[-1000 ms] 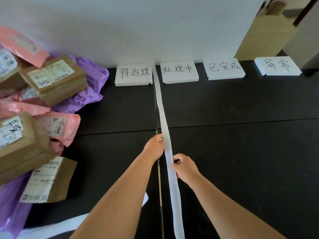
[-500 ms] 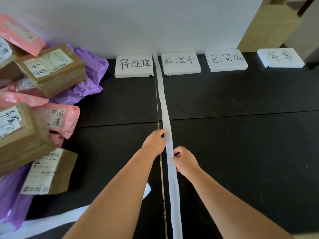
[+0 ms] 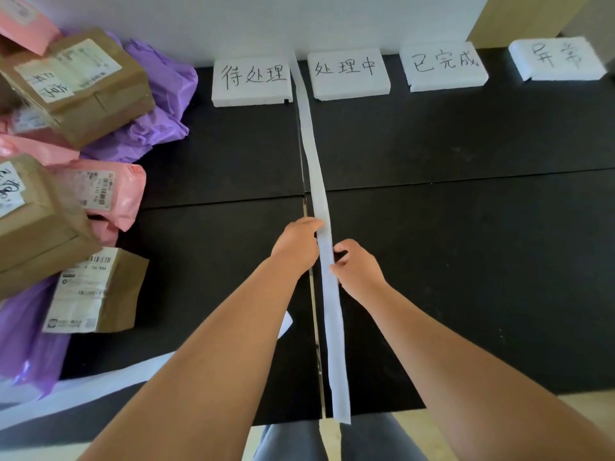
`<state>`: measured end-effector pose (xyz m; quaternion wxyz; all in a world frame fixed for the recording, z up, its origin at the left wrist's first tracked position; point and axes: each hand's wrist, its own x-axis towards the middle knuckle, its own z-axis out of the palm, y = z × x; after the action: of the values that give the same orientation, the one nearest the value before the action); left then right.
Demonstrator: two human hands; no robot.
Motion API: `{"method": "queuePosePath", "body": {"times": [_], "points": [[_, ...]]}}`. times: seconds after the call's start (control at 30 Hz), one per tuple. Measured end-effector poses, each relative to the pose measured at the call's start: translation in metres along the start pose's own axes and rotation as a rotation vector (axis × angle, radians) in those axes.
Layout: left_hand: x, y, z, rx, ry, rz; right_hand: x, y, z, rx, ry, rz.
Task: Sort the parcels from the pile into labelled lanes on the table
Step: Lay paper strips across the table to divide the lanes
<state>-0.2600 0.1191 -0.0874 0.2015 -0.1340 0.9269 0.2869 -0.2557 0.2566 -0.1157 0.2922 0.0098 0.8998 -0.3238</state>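
Presently, lane-marking is in hand: left hand [image 3: 296, 242] and right hand [image 3: 357, 267] both pinch the paper strip [image 3: 314, 161] running from the tabletop's [image 3: 466, 261] far edge to its near edge. Parcels [image 3: 66, 194] lie heaped at the left edge, unsorted. Next, probably: press the strip straight.

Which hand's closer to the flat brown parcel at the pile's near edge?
Left. The left hand touches the white strip's left edge, on the flat brown parcel's side; the right hand pinches the strip's right edge, farther away.
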Motion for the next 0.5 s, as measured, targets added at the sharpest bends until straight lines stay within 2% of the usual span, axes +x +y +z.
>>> {"method": "queuePosePath", "body": {"times": [0.4, 0.5], "points": [[0.002, -0.011, 0.010, 0.148, 0.011, 0.076, -0.006, 0.000, 0.004, -0.141, 0.078, -0.056], [0.000, -0.015, 0.013, 0.173, 0.025, 0.096, -0.017, 0.001, 0.004, -0.271, 0.086, -0.187]]}}
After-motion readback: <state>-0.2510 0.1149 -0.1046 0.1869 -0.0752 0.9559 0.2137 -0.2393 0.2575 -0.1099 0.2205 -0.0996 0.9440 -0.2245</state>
